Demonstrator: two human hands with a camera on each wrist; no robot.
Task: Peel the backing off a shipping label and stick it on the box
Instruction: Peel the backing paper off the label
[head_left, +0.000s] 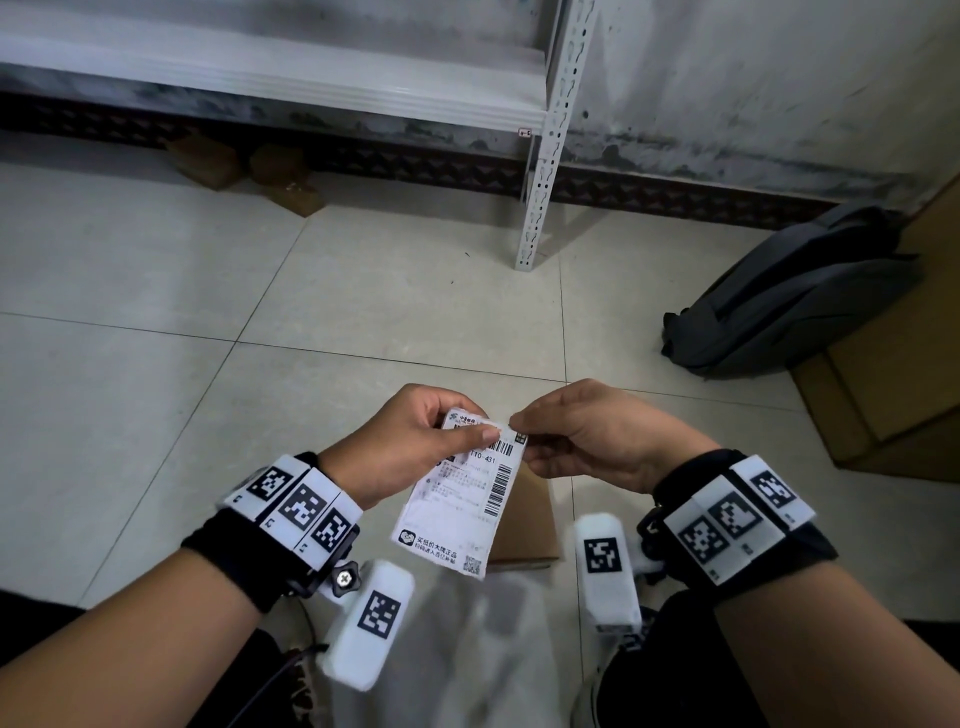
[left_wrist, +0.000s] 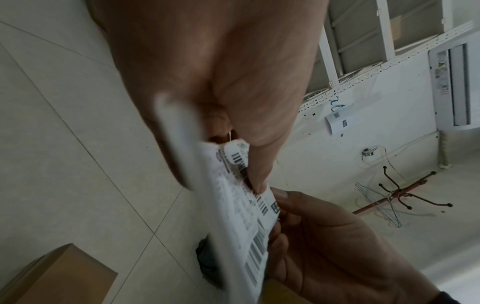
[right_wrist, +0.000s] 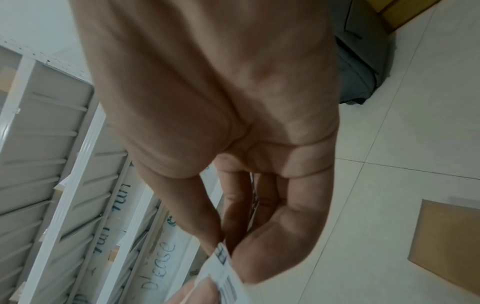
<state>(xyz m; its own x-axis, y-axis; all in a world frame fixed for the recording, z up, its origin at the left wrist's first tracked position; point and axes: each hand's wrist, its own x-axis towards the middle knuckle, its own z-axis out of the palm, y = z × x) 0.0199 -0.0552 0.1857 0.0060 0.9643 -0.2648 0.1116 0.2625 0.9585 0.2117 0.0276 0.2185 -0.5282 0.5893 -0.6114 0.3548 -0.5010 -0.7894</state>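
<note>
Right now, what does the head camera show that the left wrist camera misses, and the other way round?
Only the head view shows the whole printed face of the shipping label, both wristbands and the grey backpack. Only the left wrist view shows wire hangers lying on the floor. Both show the left hand and right hand pinching the label's top edge, and a cardboard box on the floor.

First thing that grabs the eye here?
The white shipping label, held up in the middle between both hands: the left hand pinches its top edge, the right hand pinches the top right corner. Beneath it, a brown box on the tiled floor; a grey backpack lies at right.
</note>
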